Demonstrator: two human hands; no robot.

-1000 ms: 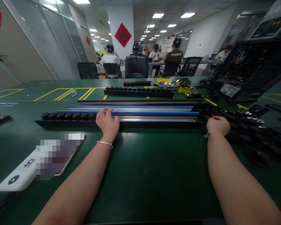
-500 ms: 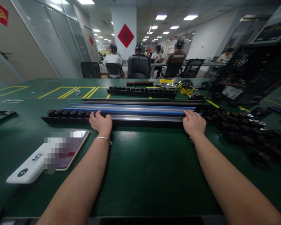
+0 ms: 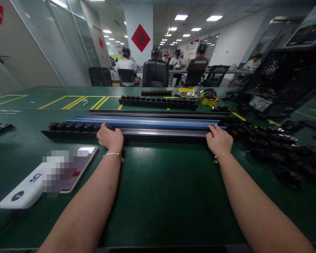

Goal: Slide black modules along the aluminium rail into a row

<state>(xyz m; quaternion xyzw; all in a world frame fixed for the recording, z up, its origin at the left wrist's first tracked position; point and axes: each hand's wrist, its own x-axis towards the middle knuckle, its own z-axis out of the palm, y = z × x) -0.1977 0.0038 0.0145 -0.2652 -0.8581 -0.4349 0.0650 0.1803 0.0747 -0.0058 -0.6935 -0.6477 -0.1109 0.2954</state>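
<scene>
A long black rail (image 3: 163, 137) with a shiny metallic channel lies crosswise before me. Its left part carries a row of small black knob-like pieces (image 3: 80, 126). My left hand (image 3: 110, 138) is closed at the end of that row, with one black knob-like piece (image 3: 111, 127) showing between its thumb and fingers. Over the rail's right end my right hand (image 3: 219, 140) curls its fingers, closed at the rail's edge; its fingertips are partly hidden. Just behind the rail are blue-edged metallic strips (image 3: 158, 121), and the right fingertips reach close to the nearer one.
A pile of black pieces (image 3: 287, 147) spreads at right, below a dark open-framed machine (image 3: 284, 80). A white device (image 3: 23, 189) and a phone (image 3: 79, 172) lie at left. Farther back stand another filled rail (image 3: 158, 103) and a metal bowl (image 3: 188, 95). Several people sit beyond.
The black piece now shows between my left thumb and fingers. My left hand appears slightly farther left along with the rail's left end; my right hand stays nearly in place.
</scene>
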